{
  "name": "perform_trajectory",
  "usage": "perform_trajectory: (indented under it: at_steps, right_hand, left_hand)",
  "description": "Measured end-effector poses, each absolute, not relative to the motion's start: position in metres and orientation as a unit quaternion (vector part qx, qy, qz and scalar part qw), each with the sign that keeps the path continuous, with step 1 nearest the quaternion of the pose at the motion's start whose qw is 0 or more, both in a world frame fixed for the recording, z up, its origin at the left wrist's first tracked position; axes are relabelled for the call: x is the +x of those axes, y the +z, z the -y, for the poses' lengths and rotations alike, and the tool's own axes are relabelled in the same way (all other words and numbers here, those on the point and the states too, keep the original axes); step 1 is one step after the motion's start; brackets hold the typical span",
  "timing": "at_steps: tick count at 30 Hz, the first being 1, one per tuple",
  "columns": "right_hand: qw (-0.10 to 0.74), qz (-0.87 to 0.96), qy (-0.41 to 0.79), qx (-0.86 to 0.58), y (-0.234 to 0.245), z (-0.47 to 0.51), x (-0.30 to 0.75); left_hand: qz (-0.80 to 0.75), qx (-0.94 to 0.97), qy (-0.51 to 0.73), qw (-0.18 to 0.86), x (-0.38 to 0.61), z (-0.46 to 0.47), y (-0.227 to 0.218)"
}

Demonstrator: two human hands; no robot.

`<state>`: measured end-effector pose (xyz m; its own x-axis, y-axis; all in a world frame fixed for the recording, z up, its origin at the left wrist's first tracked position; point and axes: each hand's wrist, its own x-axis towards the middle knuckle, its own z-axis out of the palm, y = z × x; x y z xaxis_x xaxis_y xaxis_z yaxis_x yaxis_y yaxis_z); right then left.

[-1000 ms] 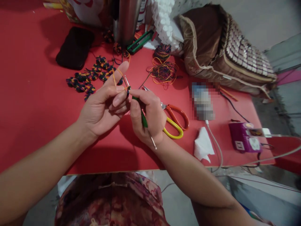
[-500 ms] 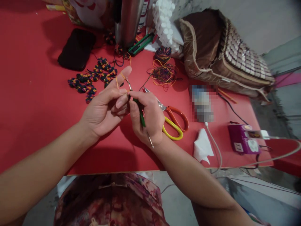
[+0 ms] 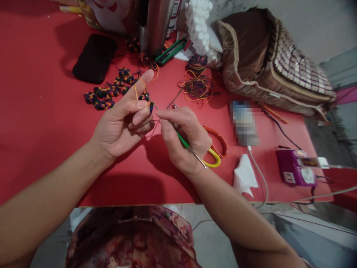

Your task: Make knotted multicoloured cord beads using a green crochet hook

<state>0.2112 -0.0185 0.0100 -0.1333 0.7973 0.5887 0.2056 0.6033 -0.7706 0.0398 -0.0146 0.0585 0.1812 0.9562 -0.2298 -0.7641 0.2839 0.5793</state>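
Note:
My left hand (image 3: 119,123) pinches a small dark crochet piece (image 3: 151,107) between thumb and fingers. Orange yarn (image 3: 136,93) loops round its raised index finger. In my right hand (image 3: 186,137) is a crochet hook with a green grip (image 3: 182,139), its bare metal end pointing back over the wrist. The hook's front tip reaches towards the crochet piece; whether it sits in a stitch I cannot make out. Beyond the left hand lies a strip of multicoloured crochet (image 3: 102,97). Scissors with red and yellow handles (image 3: 219,141) lie partly hidden behind my right hand.
A tangle of yarn (image 3: 199,87) and a yarn ball (image 3: 197,64) lie past my hands. A black phone (image 3: 95,58), a green box cutter (image 3: 170,52) and a metal flask (image 3: 156,28) stand farther back. At right are a brown cushion (image 3: 251,48), tissue (image 3: 245,175) and purple box (image 3: 295,167).
My right hand has moved right, away from the left, and the hook now lies flatter. More of the dark crochet piece shows at the left fingertips. The view has shifted slightly.

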Motion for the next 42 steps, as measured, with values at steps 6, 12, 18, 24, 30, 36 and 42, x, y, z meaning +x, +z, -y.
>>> perform_trajectory:
  at_steps: [6,12,18,24,30,36,42]
  right_hand:
    - [0.581,0.706,0.273,-0.298,0.01,0.015,0.21]
    - [0.578,0.723,0.233,-0.298,0.008,0.014,0.21]
    - [0.585,0.737,0.216,-0.26,0.019,0.014,0.207]
    - [0.561,0.755,0.192,-0.279,0.02,0.017,0.208]
    - [0.563,0.746,0.159,-0.317,0.019,0.026,0.197]
    - [0.563,0.732,0.19,-0.333,0.013,0.033,0.189]
    - [0.555,0.737,0.223,-0.315,0.006,0.027,0.198]
  left_hand:
    - [-0.309,0.152,0.564,0.751,0.039,0.013,0.063]
    - [-0.265,0.176,0.581,0.749,0.034,0.012,0.058]
    - [-0.261,0.216,0.572,0.747,0.039,0.016,0.054]
    - [-0.272,0.207,0.575,0.743,0.043,0.02,0.053]
    - [-0.295,0.21,0.583,0.728,0.045,0.021,0.049]
    - [-0.319,0.188,0.58,0.726,0.048,0.02,0.051]
    - [-0.292,0.171,0.56,0.756,0.045,0.02,0.059]
